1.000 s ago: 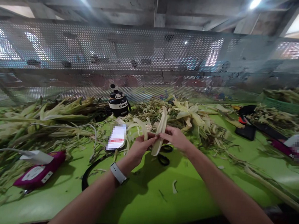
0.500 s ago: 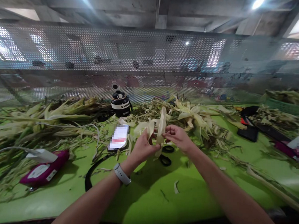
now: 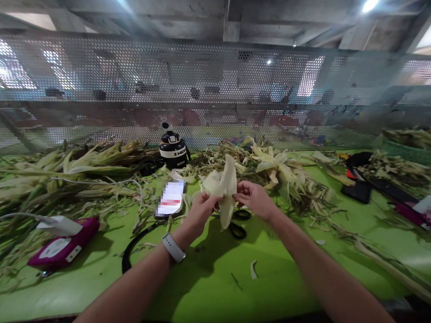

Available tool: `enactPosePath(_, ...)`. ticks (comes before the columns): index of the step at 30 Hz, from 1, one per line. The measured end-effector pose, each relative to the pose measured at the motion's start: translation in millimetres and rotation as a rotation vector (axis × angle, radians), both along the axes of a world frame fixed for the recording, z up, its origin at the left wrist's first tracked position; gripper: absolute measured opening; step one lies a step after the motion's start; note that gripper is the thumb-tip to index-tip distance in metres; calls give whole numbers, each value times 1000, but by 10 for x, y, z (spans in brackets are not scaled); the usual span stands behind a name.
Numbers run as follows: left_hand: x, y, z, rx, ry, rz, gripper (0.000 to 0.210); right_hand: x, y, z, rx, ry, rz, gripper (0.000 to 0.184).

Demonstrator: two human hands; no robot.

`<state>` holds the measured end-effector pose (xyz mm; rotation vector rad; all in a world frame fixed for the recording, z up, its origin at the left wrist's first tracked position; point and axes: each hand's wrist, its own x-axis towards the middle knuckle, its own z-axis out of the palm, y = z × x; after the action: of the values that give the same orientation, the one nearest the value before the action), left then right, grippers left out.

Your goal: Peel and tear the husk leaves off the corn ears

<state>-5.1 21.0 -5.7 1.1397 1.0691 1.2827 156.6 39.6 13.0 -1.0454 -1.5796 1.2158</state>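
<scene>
Both hands pinch one pale yellow corn husk leaf (image 3: 225, 188) above the bright green table (image 3: 209, 286): the left hand (image 3: 198, 213) grips its left edge, the right hand (image 3: 254, 199) its right. Black-handled scissors (image 3: 238, 225) lie just below, beside a phone (image 3: 170, 198) and heaped husks (image 3: 273, 169).
</scene>
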Motion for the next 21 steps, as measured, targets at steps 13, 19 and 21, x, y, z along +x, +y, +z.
enactPosePath(13,-8,4,9,-119,-65,-22,14,44,15,4,-46,-86,43,17)
enactPosePath(19,-11,-24,42,-149,-85,-43,14,17,-35,28,-91,-90,21,23)
enactPosePath(21,-11,-31,36,-136,-73,-38,14,-1,-64,46,-139,-99,15,24)
